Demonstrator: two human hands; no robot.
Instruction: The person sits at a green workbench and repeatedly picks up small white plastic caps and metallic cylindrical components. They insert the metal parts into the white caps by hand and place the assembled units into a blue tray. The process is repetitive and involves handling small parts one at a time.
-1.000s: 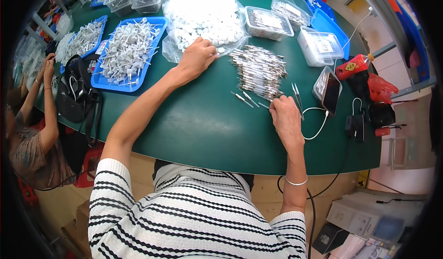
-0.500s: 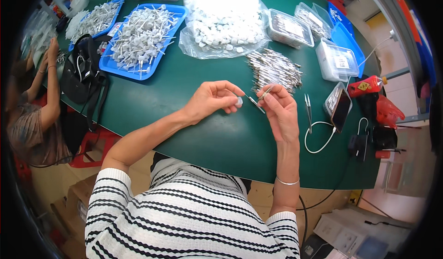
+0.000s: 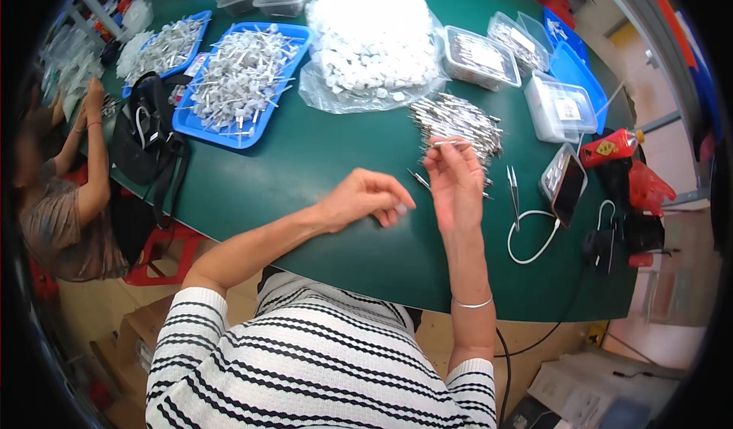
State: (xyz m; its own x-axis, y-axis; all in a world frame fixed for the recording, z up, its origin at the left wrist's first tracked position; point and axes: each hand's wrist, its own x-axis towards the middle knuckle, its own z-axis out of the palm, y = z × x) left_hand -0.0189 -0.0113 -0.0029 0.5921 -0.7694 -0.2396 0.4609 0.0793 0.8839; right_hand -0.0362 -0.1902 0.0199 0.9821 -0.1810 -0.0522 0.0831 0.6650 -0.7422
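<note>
Both hands have shifted since half a second ago: left hand (image 3: 363,200) sits lower, nearer the body, right hand (image 3: 456,181) is farther up, by the rod pile (image 3: 485,131), gap between them wider. Left fingers are curled, index reaching out, with a small white piece (image 3: 401,209) at the tips; slightly blurred. Right fingers are pinched narrow on a thin metallic rod (image 3: 450,144), lying roughly crosswise, in front of the pile's near edge; can't tell if more than one.

One loose rod (image 3: 418,178) lies on the green worktop (image 3: 343,146) between the hands. Clear plastic bag (image 3: 336,102) of white pieces lies open beyond the left hand, left of the pile. Blue tray (image 3: 210,132) heaped with white-headed parts is left of the bag. Tweezers (image 3: 514,192) lie right of the right hand, white cable (image 3: 510,246) looping near them to a phone (image 3: 569,188) leaning on a clear box (image 3: 550,173). Red bottle (image 3: 611,148) stands farther right. Co-worker (image 3: 57,223) sits at far left, beside a black bag (image 3: 141,135).
</note>
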